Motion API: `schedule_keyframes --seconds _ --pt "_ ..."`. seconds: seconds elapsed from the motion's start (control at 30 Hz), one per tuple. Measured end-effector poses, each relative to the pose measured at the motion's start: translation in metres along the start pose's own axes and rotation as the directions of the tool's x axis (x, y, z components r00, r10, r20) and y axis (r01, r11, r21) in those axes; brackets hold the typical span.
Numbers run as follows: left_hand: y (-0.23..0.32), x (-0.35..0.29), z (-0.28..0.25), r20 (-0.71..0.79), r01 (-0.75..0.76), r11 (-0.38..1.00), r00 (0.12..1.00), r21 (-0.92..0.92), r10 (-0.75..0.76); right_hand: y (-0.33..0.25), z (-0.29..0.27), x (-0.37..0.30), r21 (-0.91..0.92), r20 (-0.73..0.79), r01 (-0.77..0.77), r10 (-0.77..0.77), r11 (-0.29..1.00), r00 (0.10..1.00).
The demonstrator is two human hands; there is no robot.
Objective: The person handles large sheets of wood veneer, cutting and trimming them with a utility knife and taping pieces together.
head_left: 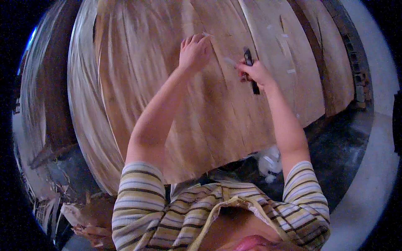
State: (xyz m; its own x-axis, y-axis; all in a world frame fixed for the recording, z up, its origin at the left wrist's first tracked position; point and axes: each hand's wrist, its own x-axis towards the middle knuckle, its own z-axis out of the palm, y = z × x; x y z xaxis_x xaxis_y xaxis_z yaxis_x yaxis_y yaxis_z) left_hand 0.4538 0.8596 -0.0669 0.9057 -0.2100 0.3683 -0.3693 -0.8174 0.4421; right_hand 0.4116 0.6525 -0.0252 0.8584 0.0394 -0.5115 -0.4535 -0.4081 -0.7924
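Note:
A large brown sheet of wood veneer (167,117), wavy and streaked with grain, spreads in front of me. My left hand (196,53) rests on its far part with the fingers curled. At those fingertips a small pale strip of tape (207,35) sticks out. To the right, my right hand (256,72) is wrapped round a long black tool (255,87), whose exact kind I cannot make out. Another pale, see-through strip (229,62) lies beside the right fingertips, next to a dark seam in the veneer.
Several short white tape pieces (291,71) are stuck on the veneer at the right. More veneer sheets (83,104) lie at the left. Crumpled clear plastic (269,162) sits below the near edge. Torn brown scraps (90,221) are at the lower left; a pale floor (368,180) runs along the right.

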Motion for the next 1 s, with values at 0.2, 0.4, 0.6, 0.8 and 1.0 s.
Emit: schedule_keyframes --seconds 0.2,0.4,0.6,0.8,1.0 --pt "0.067 -0.085 0.017 0.058 -0.111 0.989 0.991 -0.094 0.117 0.037 0.002 0.0 -0.027 0.138 -0.155 0.157 0.988 0.978" --pt "0.09 -0.082 0.023 0.284 -0.2 0.971 0.946 0.128 0.157 0.044 -0.016 0.008 -0.318 0.103 -0.045 0.082 0.947 0.991" --pt "0.079 -0.072 0.018 0.274 -0.214 0.953 0.95 0.215 0.152 0.042 0.029 -0.05 -0.779 -0.148 0.171 -0.443 0.603 0.884" --pt "0.085 -0.076 -0.011 0.296 -0.087 0.995 0.95 -0.055 0.1 0.085 -0.001 -0.075 0.059 0.199 -0.198 0.183 0.978 0.963" --pt "0.138 -0.161 0.01 0.291 -0.226 0.966 0.939 0.124 0.182 0.087 -0.001 -0.082 -0.043 0.153 -0.131 0.136 0.99 0.979"
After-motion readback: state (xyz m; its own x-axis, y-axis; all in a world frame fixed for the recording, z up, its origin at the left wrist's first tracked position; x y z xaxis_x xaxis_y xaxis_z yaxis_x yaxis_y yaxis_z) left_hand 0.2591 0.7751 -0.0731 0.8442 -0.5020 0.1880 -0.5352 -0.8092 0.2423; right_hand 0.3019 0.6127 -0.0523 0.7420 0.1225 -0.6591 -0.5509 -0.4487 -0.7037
